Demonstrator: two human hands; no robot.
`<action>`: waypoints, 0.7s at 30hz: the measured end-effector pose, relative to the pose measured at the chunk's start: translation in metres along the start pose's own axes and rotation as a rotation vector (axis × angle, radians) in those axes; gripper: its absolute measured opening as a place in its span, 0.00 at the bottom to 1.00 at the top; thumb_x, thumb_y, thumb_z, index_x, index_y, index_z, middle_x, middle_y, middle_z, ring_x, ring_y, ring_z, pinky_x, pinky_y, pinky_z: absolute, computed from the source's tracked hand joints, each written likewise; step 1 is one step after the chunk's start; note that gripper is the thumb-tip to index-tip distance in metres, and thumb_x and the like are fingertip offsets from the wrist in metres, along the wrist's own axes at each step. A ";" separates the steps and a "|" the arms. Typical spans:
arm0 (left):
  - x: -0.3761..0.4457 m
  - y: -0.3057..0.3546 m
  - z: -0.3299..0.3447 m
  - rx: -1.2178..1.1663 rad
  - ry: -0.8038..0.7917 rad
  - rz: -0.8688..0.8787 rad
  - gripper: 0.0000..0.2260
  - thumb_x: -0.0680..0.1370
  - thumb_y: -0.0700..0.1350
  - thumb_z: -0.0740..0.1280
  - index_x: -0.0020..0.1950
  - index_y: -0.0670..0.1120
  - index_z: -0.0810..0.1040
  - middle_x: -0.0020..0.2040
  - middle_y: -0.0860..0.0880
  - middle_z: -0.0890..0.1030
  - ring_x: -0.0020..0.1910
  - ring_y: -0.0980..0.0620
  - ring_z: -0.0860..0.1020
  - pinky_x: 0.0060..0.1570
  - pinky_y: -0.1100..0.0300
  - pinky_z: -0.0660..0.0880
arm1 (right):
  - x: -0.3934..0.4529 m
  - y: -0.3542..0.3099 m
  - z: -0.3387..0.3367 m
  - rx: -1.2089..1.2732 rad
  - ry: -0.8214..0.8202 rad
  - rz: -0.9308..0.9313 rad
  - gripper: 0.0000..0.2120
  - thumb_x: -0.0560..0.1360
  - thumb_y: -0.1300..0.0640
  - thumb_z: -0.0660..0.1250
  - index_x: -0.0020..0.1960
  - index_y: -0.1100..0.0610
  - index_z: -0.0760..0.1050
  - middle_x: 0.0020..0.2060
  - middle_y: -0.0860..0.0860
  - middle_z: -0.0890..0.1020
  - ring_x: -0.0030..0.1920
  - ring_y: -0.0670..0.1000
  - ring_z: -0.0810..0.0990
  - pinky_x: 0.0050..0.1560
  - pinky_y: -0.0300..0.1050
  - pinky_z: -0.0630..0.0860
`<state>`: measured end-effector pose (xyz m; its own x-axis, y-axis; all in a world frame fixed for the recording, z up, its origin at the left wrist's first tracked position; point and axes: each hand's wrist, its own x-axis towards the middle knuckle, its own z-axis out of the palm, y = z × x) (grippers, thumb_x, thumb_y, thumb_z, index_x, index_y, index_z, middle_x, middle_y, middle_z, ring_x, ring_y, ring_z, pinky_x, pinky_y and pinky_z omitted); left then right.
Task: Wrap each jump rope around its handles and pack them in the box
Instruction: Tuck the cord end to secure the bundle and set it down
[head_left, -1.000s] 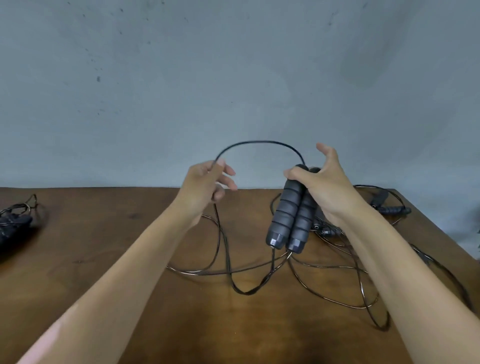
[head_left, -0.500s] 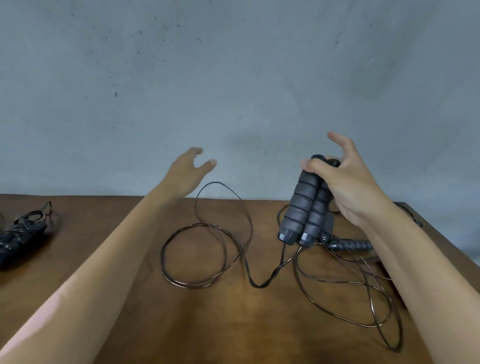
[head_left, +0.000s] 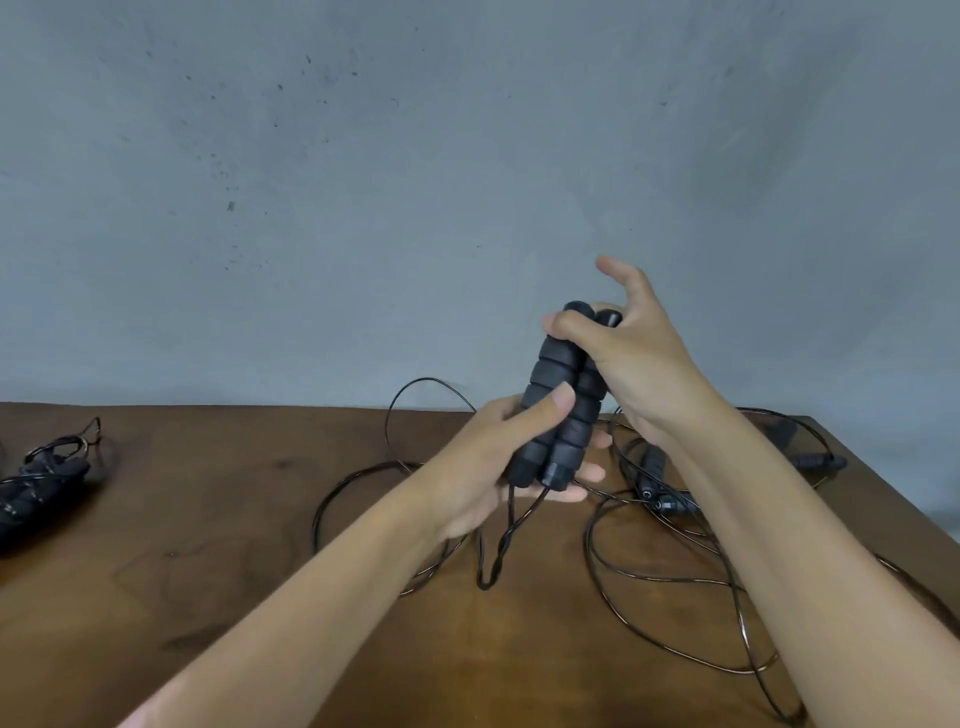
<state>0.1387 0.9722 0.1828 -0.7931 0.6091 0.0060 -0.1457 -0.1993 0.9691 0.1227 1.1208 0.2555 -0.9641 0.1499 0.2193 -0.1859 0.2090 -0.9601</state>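
Black handles (head_left: 563, 402) (paired) gripped by both hands.

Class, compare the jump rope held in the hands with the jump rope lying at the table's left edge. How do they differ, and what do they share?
1. The held jump rope is up in the left hand and right hand; the left-edge jump rope rests on the table.
2. The held rope's cord trails loose across the table; the left-edge rope's cord is wound round its handles.
Both have dark ribbed handles and thin dark cord.
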 end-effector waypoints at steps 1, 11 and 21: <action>0.000 -0.002 0.005 -0.044 0.006 -0.011 0.28 0.78 0.58 0.66 0.72 0.42 0.77 0.62 0.39 0.85 0.60 0.36 0.84 0.60 0.42 0.82 | -0.001 -0.001 0.001 -0.007 0.002 -0.001 0.36 0.73 0.55 0.76 0.75 0.42 0.62 0.53 0.50 0.79 0.50 0.46 0.83 0.49 0.40 0.78; -0.004 -0.015 0.012 -0.191 -0.077 -0.038 0.20 0.82 0.44 0.67 0.73 0.40 0.75 0.66 0.40 0.83 0.61 0.40 0.84 0.63 0.43 0.81 | -0.009 0.012 -0.003 -0.107 0.022 0.037 0.36 0.71 0.50 0.79 0.74 0.44 0.66 0.53 0.50 0.78 0.52 0.48 0.82 0.53 0.46 0.79; -0.012 -0.018 0.009 -0.305 -0.073 -0.077 0.21 0.82 0.46 0.64 0.74 0.40 0.73 0.67 0.38 0.82 0.56 0.42 0.84 0.61 0.44 0.82 | -0.005 0.031 -0.018 0.024 -0.210 0.076 0.12 0.79 0.49 0.71 0.61 0.49 0.81 0.57 0.56 0.83 0.60 0.55 0.83 0.66 0.60 0.77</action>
<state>0.1562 0.9748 0.1673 -0.7295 0.6830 -0.0363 -0.3835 -0.3646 0.8485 0.1248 1.1435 0.2280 -0.9933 -0.0407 0.1079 -0.1136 0.1814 -0.9768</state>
